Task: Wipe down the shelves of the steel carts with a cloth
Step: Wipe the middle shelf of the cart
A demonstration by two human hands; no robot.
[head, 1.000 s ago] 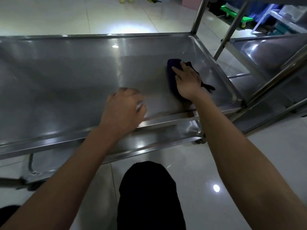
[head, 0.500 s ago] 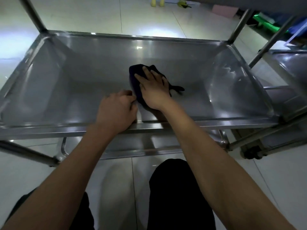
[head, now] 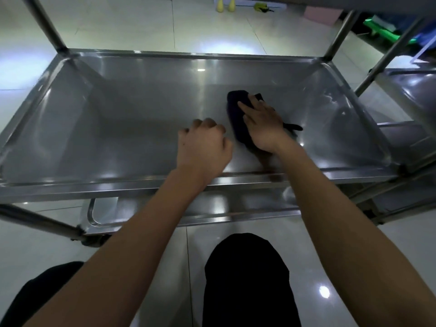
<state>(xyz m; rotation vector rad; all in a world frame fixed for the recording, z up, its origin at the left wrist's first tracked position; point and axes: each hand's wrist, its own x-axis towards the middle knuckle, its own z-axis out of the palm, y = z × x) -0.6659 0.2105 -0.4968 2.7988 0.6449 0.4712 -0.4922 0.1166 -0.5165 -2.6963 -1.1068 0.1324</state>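
Looking from the left, the steel shelf of the cart is bare and shiny, with raised sides and a post at each far corner. Near the middle of the near edge, the left hand sits over the shelf with its fingers curled under into a fist; it holds nothing that shows. Just to its right, the right hand lies flat with straight fingers, pressing down on a dark cloth. The cloth is on the shelf, right of the middle and well apart from the right side. Past the right edge stands a second cart.
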